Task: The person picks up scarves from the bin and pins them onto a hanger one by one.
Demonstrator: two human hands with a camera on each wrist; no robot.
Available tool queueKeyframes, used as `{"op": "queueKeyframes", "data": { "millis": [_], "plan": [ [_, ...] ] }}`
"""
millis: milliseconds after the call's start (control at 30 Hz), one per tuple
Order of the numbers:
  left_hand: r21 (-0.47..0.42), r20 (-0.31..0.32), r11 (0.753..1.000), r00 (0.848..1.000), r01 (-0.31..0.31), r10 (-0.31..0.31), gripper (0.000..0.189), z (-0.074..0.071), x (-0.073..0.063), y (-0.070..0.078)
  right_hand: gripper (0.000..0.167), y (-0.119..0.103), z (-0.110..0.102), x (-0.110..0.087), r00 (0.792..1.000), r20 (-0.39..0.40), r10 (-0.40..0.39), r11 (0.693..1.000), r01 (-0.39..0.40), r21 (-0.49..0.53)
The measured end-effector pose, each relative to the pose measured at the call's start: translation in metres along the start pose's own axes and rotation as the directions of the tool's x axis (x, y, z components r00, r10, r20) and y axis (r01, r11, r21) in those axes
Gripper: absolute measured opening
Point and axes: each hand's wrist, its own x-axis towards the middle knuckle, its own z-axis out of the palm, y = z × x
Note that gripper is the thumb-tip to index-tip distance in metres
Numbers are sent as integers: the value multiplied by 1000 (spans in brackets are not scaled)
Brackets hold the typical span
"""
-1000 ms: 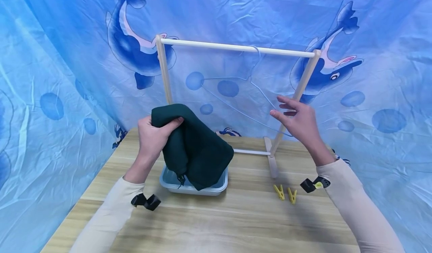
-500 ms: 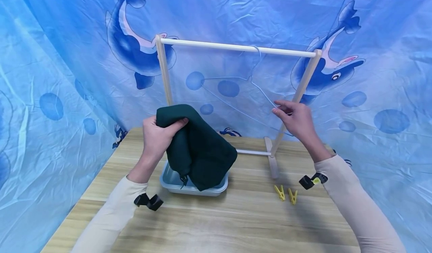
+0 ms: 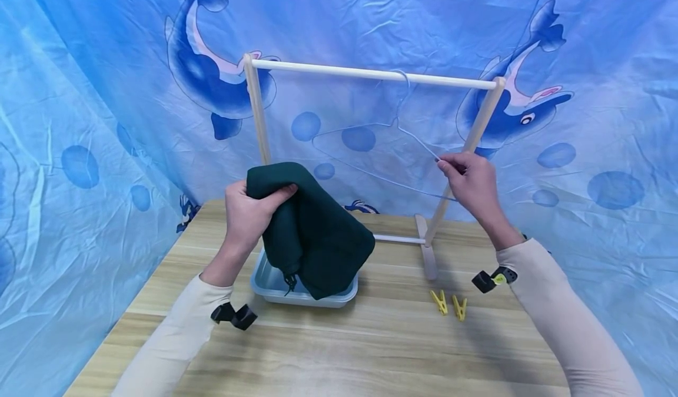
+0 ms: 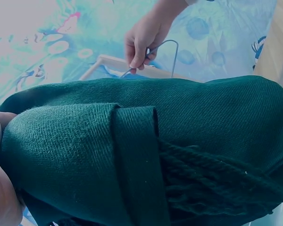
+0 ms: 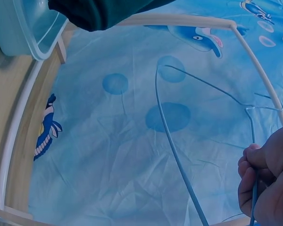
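A folded dark green scarf (image 3: 328, 238) with twisted fringe hangs from my left hand (image 3: 246, 212), which grips its upper left end with the thumb in front. The scarf's lower part is over a light blue basin (image 3: 304, 300); its fringe shows close up in the left wrist view. My right hand (image 3: 471, 185) pinches the right shoulder of a blue wire hanger (image 3: 365, 174). The hanger's hook sits over the top rail of a small wooden rack (image 3: 328, 70). In the right wrist view the hanger wire (image 5: 172, 146) runs down between thumb and fingers.
Two yellow clothespins (image 3: 449, 306) lie on the wooden table (image 3: 339, 350) at the right, in front of the rack's foot (image 3: 428, 256). A blue curtain with dolphins (image 3: 598, 220) hangs behind and at the sides.
My right hand has closed its fingers on the hanger's right shoulder, and the hanger has shifted and tilted slightly. My left hand and the scarf have moved slightly to the right.
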Motion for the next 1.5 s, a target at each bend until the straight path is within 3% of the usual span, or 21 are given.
{"op": "queueKeyframes", "data": {
  "millis": [267,1000,1200,1500],
  "plan": [
    [26,-2,1000,1000,13,-13,15,4,3,1,20,1,-6,12,998,-51,-45,998,43,-34],
    [32,9,999,999,42,-42,14,10,5,1,19,-9,-35,36,988,-89,-130,990,125,-64],
    [40,2,998,999,43,-43,14,11,7,3,18,-9,-43,35,989,-77,-130,991,127,-45],
    [46,1,999,1000,25,-25,15,18,12,9,15,-1,-38,26,978,-72,-195,981,196,11]
  ]
}}
